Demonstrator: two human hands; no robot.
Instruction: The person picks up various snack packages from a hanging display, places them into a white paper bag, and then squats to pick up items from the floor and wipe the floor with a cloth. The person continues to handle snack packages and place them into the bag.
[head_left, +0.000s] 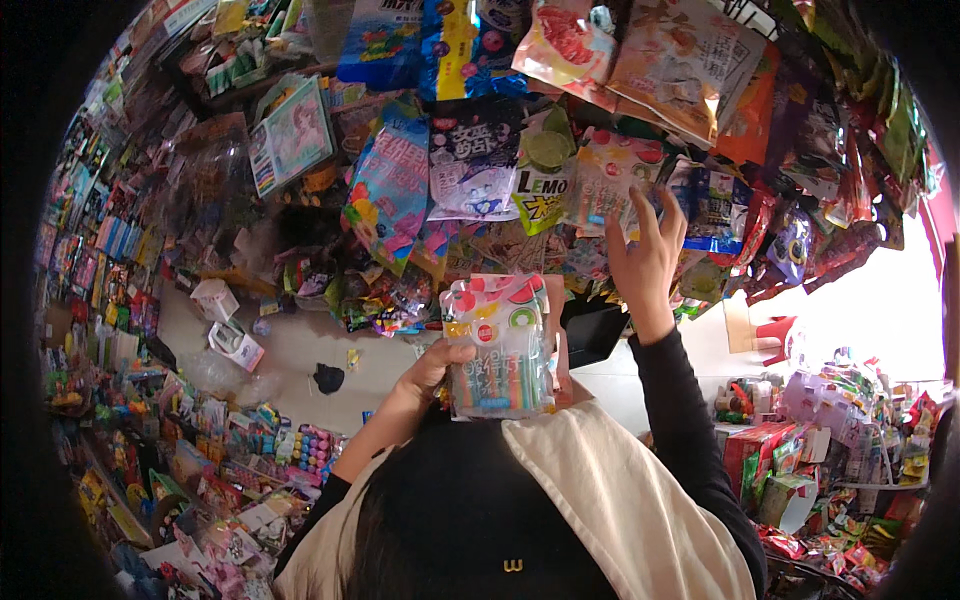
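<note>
My left hand (435, 366) grips a stack of candy bags (499, 356) in front of my chest. The front bag has a clear window showing rainbow-striped strips, with fruit printed above it. Raised to the display, my right hand (649, 251) has its fingers spread beside a hanging bag (611, 176) of matching design. Whether the fingertips touch that bag, I cannot tell. Left of it hang a green lemon candy bag (544, 172), a dark purple-and-white bag (474, 161) and a blue-and-pink bag (390, 180). A blue candy bag (716, 206) hangs just right of my right hand.
Larger snack bags (682, 67) hang overhead. A black bin or box (596, 330) stands below the display. White cartons (236, 345) and a dark scrap (328, 379) lie on the floor (300, 337). Packed goods (847, 427) and a red stool (780, 339) stand at right.
</note>
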